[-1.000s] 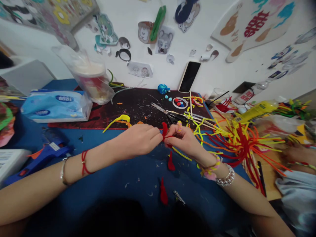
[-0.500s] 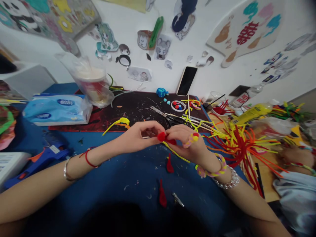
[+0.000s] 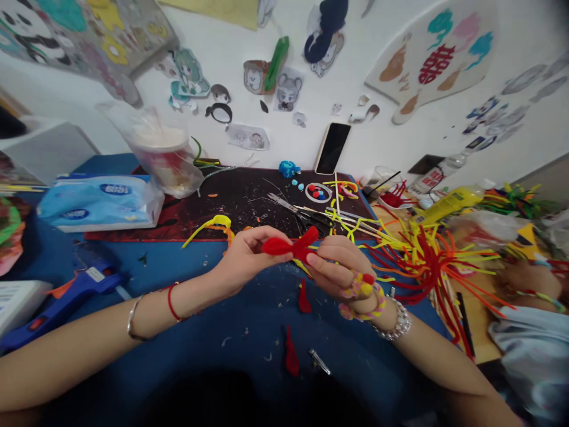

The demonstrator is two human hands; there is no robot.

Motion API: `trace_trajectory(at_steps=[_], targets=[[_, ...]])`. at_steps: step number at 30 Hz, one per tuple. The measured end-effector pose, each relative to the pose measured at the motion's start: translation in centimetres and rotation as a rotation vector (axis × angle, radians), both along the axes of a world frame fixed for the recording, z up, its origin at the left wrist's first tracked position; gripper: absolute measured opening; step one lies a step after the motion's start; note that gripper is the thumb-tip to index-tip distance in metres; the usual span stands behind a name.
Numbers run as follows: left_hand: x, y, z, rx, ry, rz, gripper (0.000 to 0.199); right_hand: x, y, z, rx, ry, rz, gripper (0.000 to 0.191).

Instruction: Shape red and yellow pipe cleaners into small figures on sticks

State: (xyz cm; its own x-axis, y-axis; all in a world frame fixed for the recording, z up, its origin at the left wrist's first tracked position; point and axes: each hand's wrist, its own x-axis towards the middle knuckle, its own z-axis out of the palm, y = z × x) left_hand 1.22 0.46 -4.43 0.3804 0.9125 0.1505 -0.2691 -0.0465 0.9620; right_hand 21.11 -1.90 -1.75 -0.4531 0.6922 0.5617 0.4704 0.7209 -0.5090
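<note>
Between both hands is a red fuzzy bow-like piece (image 3: 299, 245), apparently bent from pipe cleaner. My left hand (image 3: 249, 256) pinches its left loop between thumb and fingers. From the right, my right hand (image 3: 340, 264) grips its lower right part, the fingers partly hiding it. A yellow pipe cleaner (image 3: 304, 268) shows just beneath the hands. Below them on the blue mat lie one red petal-shaped piece (image 3: 304, 298), another red petal-shaped piece (image 3: 291, 354) nearer me, and a metal hair clip (image 3: 320, 361).
Scissors (image 3: 288, 204) and thin sticks lie on the dark mat. A blue glue gun (image 3: 80, 284) and a tissue pack (image 3: 101, 198) are left. A phone (image 3: 333, 148) leans on the wall. Right are many pipe cleaners (image 3: 431, 261), a yellow bottle (image 3: 451, 201) and another person's arm (image 3: 531, 281).
The red piece has turned and come into fuller view, with two loops showing. My right hand has rotated and shifted slightly; my left hand has opened its curve and lowered a little.
</note>
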Motion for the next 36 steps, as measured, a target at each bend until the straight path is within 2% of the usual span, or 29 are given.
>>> trace_trajectory(at_steps=[3, 5, 7, 13, 19, 24, 29, 32, 36], targets=[[0.3, 0.1, 0.1, -0.089, -0.077, 0.032, 0.016, -0.9, 0.6, -0.9, 0.311, -0.01, 0.023, 0.019], [0.3, 0.3, 0.3, -0.115, -0.1, 0.043, 0.015, -1.6, 1.0, -1.5, 0.329, 0.045, 0.033, 0.028], [0.2, 0.5, 0.3, -0.112, -0.106, 0.055, 0.015, -2.2, 1.1, -1.8, 0.22, 0.14, 0.048, 0.031], [0.0, 0.7, -0.4, -0.04, -0.056, 0.107, 0.015, -2.8, 1.0, -1.9, -0.257, 0.442, 0.022, 0.01], [-0.1, 0.5, -0.4, 0.034, 0.012, 0.137, 0.016, -2.7, 1.3, -1.5, -0.51, 0.571, -0.011, 0.021], [-0.3, 0.4, -0.2, 0.107, 0.046, 0.13, 0.014, -2.5, 1.6, -1.7, -0.72, 0.654, 0.061, 0.029], [-0.4, 0.3, -0.1, 0.162, 0.066, 0.091, 0.013, -2.6, 1.7, -1.5, -0.85, 0.732, 0.155, 0.035], [-0.4, 0.2, 0.0, 0.182, 0.093, 0.113, 0.015, -2.6, 1.7, -0.9, -0.861, 0.721, 0.133, 0.038], [-0.2, 0.2, 0.1, 0.144, 0.074, 0.125, 0.019, -2.1, 2.0, -0.7, -0.83, 0.716, 0.151, 0.032]])
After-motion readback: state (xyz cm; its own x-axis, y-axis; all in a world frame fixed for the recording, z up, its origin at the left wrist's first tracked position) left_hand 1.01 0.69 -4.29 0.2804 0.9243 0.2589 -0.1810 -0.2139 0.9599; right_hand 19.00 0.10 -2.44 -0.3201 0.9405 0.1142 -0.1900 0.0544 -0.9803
